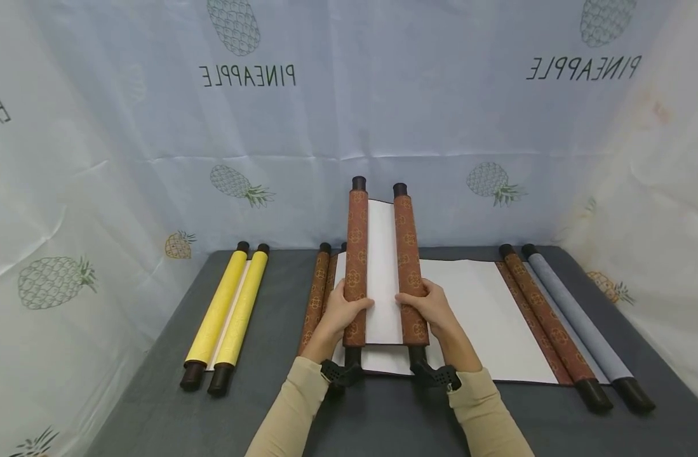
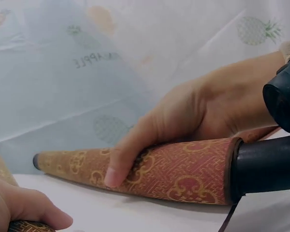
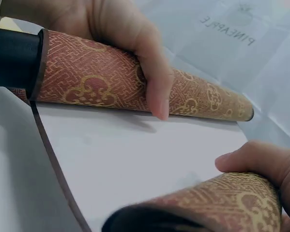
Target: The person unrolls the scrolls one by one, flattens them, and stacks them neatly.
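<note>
Both hands hold up a brown patterned scroll with dark end knobs, a strip of its white sheet (image 1: 381, 273) showing between the two rolls. The left hand (image 1: 343, 311) grips the left roll (image 1: 356, 254), thumb across its front. Around the right roll (image 1: 408, 247) curls the right hand (image 1: 437, 310); in the left wrist view its thumb presses on the patterned cloth (image 2: 198, 169). Beneath the raised scroll, another brown scroll lies spread on the table, its white sheet (image 1: 486, 311) partly covered by the hands and the held scroll.
A yellow scroll (image 1: 223, 311) lies on the dark table (image 1: 154, 381) at the left. At the right, a grey roll (image 1: 583, 317) lies beside the spread scroll's brown right roll (image 1: 549, 320). White pineapple-print curtains (image 1: 349, 114) enclose the back and sides.
</note>
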Motion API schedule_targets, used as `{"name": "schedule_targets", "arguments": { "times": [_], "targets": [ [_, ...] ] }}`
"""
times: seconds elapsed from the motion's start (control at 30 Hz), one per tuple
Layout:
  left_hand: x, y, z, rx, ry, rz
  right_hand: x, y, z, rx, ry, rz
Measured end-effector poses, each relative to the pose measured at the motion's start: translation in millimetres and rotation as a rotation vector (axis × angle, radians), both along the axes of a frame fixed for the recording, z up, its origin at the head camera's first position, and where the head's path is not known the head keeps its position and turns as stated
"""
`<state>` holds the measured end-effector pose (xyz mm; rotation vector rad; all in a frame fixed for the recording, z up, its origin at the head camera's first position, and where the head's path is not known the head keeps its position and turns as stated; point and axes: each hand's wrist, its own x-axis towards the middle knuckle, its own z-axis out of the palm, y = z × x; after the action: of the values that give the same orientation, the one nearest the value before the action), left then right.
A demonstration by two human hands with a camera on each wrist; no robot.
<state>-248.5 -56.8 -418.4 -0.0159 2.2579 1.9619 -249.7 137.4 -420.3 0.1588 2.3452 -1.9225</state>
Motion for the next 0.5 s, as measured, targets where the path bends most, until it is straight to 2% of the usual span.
{"name": "schedule_targets", "arguments": {
  "times": [0.37, 0.5],
  "targets": [
    [-1.2, -14, 3.3, -0.102, 0.077, 0.011, -1.2, 6, 2.1, -0.023, -0.036, 0.069],
    [-0.7, -15, 4.8, -0.127, 0.061, 0.02, -2.6, 10, 3.2, -0.059, -0.065, 0.088]
  ]
}}
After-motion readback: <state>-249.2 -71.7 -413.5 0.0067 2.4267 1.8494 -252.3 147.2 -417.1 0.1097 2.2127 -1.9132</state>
